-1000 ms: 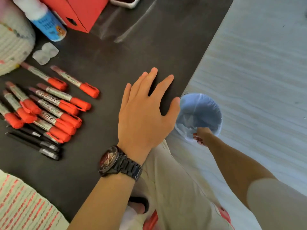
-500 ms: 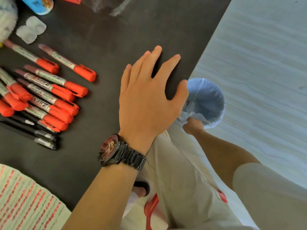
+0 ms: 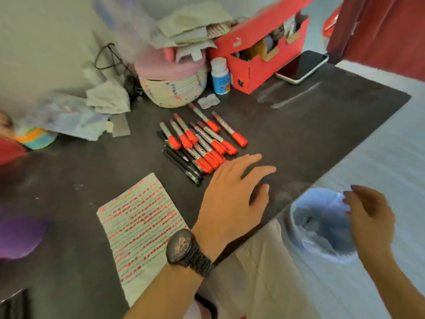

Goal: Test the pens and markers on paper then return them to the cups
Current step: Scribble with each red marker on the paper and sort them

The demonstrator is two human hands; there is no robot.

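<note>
Testing looks done. Left hand (image 3: 232,199) lies flat, right hand (image 3: 370,224) hangs loose, both empty. Next up: grab the markers (image 3: 207,143), I guess.

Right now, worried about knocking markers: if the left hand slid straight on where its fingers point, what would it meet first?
Probably nothing: bare table lies ahead of the left hand; the markers sit left of that line.

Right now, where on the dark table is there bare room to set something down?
Barest: the table stretch bordered by the red markers, the red box, the phone and the left hand. Also left of the scribbled paper. Crowded around the basket and crumpled papers.
</note>
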